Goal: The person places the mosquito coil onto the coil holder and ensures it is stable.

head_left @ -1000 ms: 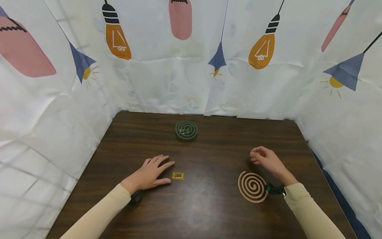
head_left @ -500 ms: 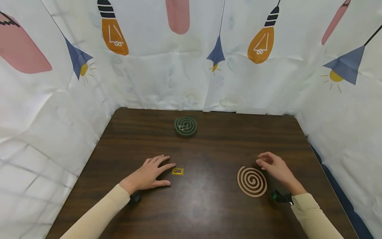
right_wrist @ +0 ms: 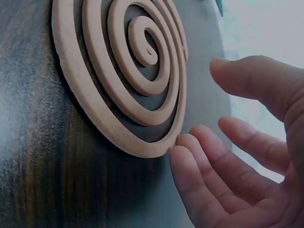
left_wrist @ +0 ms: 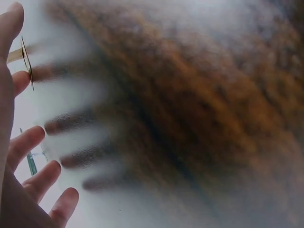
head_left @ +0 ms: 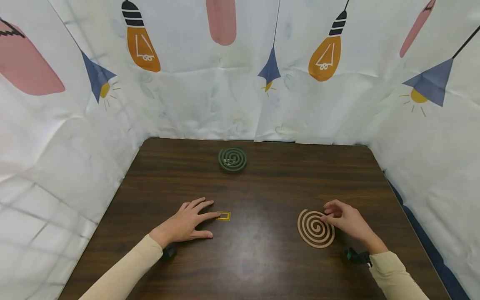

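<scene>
A tan spiral mosquito coil (head_left: 316, 228) lies flat on the right part of the dark wooden table (head_left: 262, 187). My right hand (head_left: 350, 223) is at its right edge, fingers loosely bent. In the right wrist view the thumb stands clear of the coil (right_wrist: 69, 47). The other fingertips are at its rim, and whether they touch it I cannot tell. My left hand (head_left: 183, 225) is spread on the left, its index fingertip on a small gold-coloured rectangular coil stand (head_left: 227, 216), partly covered. Edge-on in the left wrist view, the metal stand (left_wrist: 26, 61) meets that finger.
Near the table's back edge sits a dark green coil (head_left: 232, 159), apparently thicker than the tan one. White sheets (head_left: 225, 104) printed with lamps and bulbs hang along the back and sides. Black bands with small devices are on both wrists.
My left index finger has come onto the gold stand. The right hand first drew back to the right, then came in to the tan coil's edge. The head view has shifted slightly.
</scene>
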Demonstrator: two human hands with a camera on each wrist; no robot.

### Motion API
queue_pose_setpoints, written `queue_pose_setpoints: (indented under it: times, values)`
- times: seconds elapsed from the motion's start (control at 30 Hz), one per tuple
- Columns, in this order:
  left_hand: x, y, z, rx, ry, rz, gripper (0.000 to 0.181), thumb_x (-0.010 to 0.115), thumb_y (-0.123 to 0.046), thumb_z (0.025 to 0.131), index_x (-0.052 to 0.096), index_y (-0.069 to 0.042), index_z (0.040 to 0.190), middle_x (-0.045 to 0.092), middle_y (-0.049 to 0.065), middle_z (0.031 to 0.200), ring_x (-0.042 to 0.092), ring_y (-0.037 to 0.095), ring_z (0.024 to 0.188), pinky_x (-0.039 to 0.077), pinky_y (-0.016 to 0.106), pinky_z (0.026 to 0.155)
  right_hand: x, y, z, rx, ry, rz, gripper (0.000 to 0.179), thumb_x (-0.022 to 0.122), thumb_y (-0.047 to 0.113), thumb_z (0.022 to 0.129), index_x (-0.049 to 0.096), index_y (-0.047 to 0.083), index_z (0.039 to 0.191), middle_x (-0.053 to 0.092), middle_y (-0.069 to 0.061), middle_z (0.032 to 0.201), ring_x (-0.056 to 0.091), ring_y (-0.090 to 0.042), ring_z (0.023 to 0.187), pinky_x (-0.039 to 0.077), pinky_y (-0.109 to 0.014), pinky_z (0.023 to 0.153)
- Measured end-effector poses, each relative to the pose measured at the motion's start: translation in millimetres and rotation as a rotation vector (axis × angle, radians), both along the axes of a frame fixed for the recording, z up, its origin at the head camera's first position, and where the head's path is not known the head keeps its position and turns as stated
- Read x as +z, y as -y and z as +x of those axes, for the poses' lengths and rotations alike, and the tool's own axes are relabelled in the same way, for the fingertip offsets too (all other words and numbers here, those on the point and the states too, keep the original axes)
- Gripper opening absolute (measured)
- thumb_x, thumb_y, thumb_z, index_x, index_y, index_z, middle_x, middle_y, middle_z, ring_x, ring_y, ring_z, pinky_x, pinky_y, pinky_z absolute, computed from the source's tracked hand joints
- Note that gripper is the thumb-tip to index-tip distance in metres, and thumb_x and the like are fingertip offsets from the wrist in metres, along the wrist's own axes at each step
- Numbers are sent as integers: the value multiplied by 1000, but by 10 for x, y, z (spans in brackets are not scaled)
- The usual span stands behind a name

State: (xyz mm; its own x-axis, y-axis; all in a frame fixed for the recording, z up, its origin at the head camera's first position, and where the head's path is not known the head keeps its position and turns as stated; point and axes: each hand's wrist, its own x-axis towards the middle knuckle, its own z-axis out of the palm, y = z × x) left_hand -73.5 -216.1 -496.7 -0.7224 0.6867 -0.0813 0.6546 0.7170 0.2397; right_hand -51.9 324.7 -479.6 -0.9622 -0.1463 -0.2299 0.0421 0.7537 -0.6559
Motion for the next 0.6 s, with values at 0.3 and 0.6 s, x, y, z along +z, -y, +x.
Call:
queue_pose_setpoints:
  times: [0.3,0.6]
  values:
    - [-24,-27,-4,38,52,15,81,64,-70,90,41,-36,159,35,13,167,30,43,156,37,68,111,-40,19,52,24,5,84,55,87,42,83,66,9,121,66,-7,106,62,-14,91,53,-31,75]
    - [-9,-28,-59,44,35,21,86,67,-72,86,42,-33,159,35,13,167,31,43,155,36,68,112,-42,53,55,28,28,110,53,89,37,80,66,7,117,62,-5,101,58,-14,86,48,-28,68]
